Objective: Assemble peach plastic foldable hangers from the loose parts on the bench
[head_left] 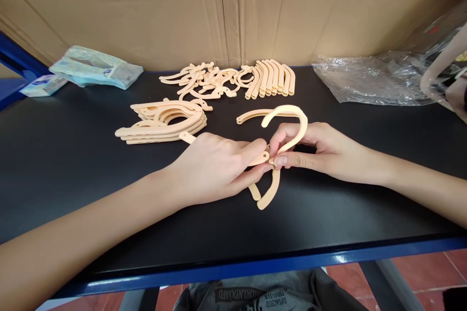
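Observation:
In my right hand (pixel 310 148), a cream plastic hanger hook (pixel 302 126) is pinched between thumb and fingers, its curve pointing up. My left hand (pixel 222 163) is closed around a cream hanger arm (pixel 260 159), whose holed end meets the base of the hook at my fingertips. Whether the two are joined is hidden by the fingers. Beneath my hands, the lower ends of more curved cream pieces (pixel 269 194) stick out. Just behind the hook, a loose hanger arm (pixel 251 114) lies on the black table.
Stacked folded hangers (pixel 160 131) lie left of centre. Behind them are a heap of loose hooks (pixel 207 80) and a row of hanger arms (pixel 272 77). A tissue pack (pixel 97 68) sits at the back left, clear plastic bags (pixel 379 77) at the back right. Cardboard (pixel 146 9) stands behind the table.

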`<action>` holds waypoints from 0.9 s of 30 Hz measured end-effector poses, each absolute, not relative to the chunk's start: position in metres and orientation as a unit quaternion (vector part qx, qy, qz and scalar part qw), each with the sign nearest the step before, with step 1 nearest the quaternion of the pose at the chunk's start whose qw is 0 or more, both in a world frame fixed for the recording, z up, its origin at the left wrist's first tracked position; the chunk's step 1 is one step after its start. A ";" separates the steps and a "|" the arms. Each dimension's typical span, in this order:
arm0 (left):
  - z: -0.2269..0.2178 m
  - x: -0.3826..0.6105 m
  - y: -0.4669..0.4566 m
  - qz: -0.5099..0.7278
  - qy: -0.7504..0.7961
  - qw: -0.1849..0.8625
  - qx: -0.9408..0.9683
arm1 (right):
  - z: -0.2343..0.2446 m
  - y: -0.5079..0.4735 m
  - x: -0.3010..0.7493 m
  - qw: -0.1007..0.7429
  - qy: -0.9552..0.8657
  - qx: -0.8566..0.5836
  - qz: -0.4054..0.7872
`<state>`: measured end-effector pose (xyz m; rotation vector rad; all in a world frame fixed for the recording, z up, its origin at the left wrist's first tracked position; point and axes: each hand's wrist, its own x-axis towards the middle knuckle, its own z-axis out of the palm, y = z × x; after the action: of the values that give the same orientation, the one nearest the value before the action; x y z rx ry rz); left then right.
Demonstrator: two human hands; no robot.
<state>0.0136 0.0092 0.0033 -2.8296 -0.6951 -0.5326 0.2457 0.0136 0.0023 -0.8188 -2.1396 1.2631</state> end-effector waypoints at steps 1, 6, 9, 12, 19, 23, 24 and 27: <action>0.003 0.014 0.009 -0.180 -0.233 0.093 -0.951 | 0.003 0.014 0.246 0.261 -0.791 -0.300 0.465; 0.001 0.013 0.011 -0.175 -0.237 0.095 -0.951 | 0.002 0.014 0.246 0.268 -0.796 -0.288 0.460; 0.000 0.013 0.011 -0.173 -0.234 0.092 -0.952 | 0.001 0.013 0.247 0.265 -0.805 -0.289 0.446; 0.000 0.013 0.011 -0.173 -0.235 0.098 -0.952 | 0.001 0.013 0.247 0.259 -0.812 -0.293 0.432; 0.002 0.012 0.010 -0.174 -0.235 0.102 -0.951 | 0.003 0.013 0.246 0.244 -0.829 -0.292 0.410; 0.002 0.012 0.010 -0.165 -0.229 0.099 -0.954 | 0.004 0.013 0.247 0.228 -0.850 -0.288 0.378; 0.002 0.012 0.010 -0.161 -0.230 0.097 -0.955 | 0.005 0.012 0.247 0.222 -0.858 -0.282 0.368; 0.001 0.013 0.010 -0.133 -0.240 0.111 -0.955 | 0.006 0.008 0.249 0.191 -0.894 -0.266 0.306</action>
<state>0.0125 0.0096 0.0009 -2.8062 -0.7052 -0.3905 0.2491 0.0081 0.0057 -0.7482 -2.5116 0.8593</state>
